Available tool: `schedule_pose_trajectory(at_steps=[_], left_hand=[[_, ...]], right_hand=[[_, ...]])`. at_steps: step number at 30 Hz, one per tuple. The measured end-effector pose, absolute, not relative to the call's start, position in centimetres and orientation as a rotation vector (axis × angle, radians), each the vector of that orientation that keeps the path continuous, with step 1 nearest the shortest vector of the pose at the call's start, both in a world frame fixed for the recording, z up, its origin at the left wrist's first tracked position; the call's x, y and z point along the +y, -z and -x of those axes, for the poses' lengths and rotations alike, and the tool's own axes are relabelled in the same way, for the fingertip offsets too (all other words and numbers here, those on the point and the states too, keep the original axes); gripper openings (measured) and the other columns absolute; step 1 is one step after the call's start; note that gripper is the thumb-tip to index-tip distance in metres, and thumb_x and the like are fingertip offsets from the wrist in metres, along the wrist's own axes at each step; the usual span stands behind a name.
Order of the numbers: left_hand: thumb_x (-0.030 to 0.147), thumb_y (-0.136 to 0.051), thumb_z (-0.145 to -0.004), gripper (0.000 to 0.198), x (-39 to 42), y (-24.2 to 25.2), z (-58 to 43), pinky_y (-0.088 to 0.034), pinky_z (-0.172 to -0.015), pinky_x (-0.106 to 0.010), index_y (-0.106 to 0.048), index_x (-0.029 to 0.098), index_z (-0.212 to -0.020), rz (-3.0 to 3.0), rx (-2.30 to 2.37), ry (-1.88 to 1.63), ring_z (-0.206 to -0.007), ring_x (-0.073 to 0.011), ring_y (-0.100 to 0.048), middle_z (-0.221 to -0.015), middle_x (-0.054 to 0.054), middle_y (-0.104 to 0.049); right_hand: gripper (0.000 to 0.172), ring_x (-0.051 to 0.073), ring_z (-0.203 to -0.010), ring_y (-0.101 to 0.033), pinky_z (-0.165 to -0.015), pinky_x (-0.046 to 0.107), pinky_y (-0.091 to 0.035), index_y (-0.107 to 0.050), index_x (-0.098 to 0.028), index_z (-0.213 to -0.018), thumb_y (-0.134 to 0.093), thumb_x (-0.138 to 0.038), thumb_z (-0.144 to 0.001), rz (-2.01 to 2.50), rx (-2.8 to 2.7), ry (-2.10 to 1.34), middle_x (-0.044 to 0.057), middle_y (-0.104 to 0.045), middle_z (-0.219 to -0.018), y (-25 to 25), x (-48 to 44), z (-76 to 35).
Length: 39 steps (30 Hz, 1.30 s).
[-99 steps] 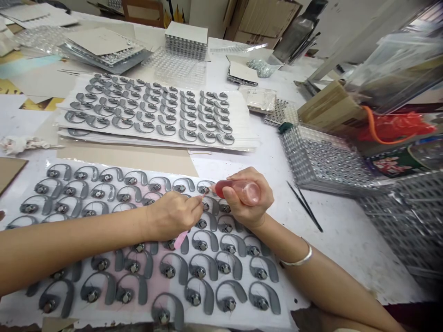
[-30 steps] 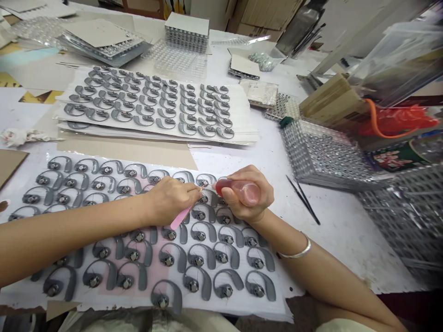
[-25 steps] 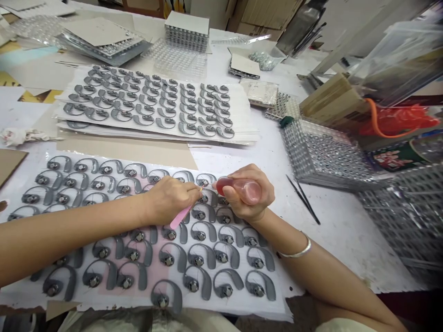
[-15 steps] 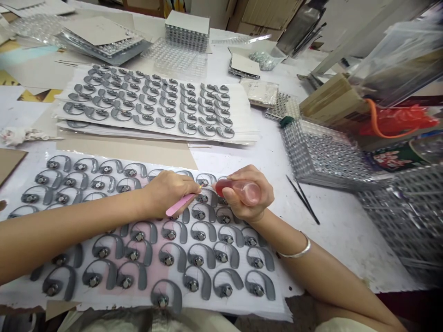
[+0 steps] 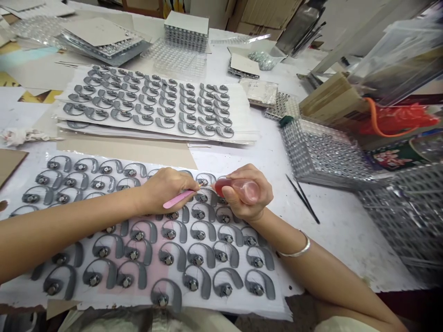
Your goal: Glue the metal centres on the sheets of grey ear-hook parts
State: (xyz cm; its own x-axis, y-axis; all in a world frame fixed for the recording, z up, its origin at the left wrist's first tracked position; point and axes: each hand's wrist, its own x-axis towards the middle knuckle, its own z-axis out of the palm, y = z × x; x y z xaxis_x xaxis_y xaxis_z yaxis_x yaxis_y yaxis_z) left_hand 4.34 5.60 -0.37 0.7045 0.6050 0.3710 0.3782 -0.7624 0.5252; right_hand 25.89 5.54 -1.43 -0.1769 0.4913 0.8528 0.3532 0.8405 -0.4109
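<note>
Many grey, hook-shaped plastic parts [image 5: 176, 294] with round silver bits lie in rows on a thin white sheet [image 5: 254, 308] near us. We see the left hand [image 5: 166, 186] pinching a flat pink stick [image 5: 177, 199] with a thin tip that points right. The right hand [image 5: 251, 212] is wrapped around a see-through, red-tinted squeeze bottle [image 5: 238, 189], its nose pointing left. The two tips are close together over the far right end of the rows, but we cannot tell if they touch. To the right, we find thin black tweezers [image 5: 310, 210] and a tall pile of clear plastic trays [image 5: 332, 154]. Farther away, more grey hooks [image 5: 165, 122] sit on a stack of white sheets [image 5: 241, 121].
</note>
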Motion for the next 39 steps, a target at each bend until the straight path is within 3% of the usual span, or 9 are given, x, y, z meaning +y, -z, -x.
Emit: schedule_pose_trajectory(at_steps=[39], left_hand=[[0.018,-0.064,-0.077,0.013,7.3,-0.2,-4.0,-0.050,-0.060,-0.018,-0.074,0.012,-0.083,-2.001,0.885,-0.660,-0.066,-0.0137,-0.067,-0.077,-0.005,-0.074]], right_hand=[[0.022,0.015,-0.055,-0.055,-0.044,0.029,-0.045,-0.058,-0.022,-0.093,-0.068,-0.023,-0.074,0.661,-1.771,-0.216,0.000,-0.063,-0.068,1.4,5.5,-25.5]])
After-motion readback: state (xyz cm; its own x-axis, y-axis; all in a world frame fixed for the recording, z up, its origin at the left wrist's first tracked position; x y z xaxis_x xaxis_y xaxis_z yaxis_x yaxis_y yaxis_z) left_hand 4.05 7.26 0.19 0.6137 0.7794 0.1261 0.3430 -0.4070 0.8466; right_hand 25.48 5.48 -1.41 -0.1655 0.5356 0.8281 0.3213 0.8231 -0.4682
